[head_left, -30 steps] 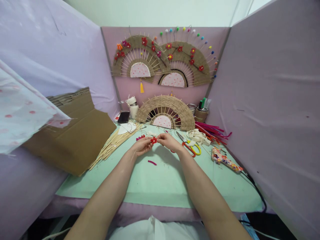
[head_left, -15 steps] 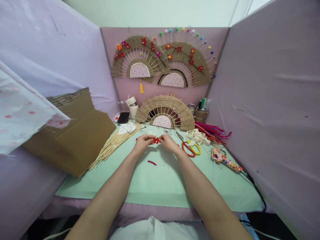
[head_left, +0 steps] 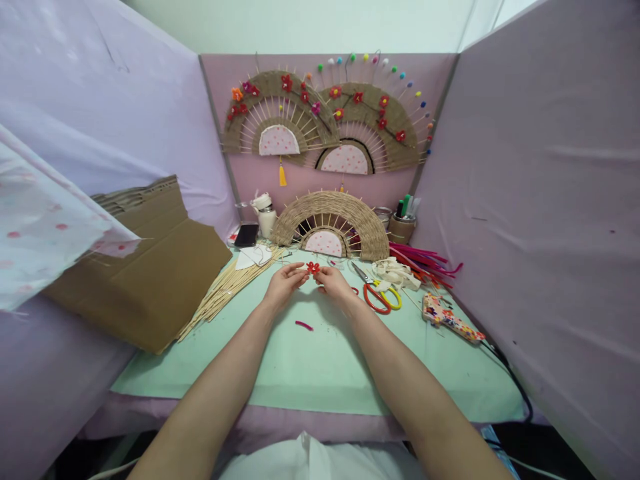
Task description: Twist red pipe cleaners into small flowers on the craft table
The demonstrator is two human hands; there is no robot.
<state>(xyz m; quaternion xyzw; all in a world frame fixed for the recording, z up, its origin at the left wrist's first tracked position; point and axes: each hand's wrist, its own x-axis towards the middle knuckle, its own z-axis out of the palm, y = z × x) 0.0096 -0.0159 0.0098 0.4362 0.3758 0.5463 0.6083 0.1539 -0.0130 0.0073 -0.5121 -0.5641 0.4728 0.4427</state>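
A small red pipe-cleaner flower (head_left: 313, 267) sits between the fingertips of both hands, raised a little above the green table mat (head_left: 320, 360). My left hand (head_left: 284, 283) pinches its left side and my right hand (head_left: 332, 283) pinches its right side. Just behind the hands a woven straw fan (head_left: 331, 223) stands against the back wall. A short pink pipe-cleaner scrap (head_left: 303, 325) lies on the mat below my hands.
Red and yellow scissors (head_left: 379, 295) and a patterned glue gun (head_left: 450, 320) lie to the right, beside pink pipe cleaners (head_left: 425, 260). Bamboo sticks (head_left: 225, 287) and cardboard sheets (head_left: 150, 267) lie left. Two decorated fans (head_left: 325, 120) hang on the back wall. A pen cup (head_left: 403, 227) stands behind.
Both hands have moved slightly away from me and upward with the red flower, which now stands more upright between the fingertips.
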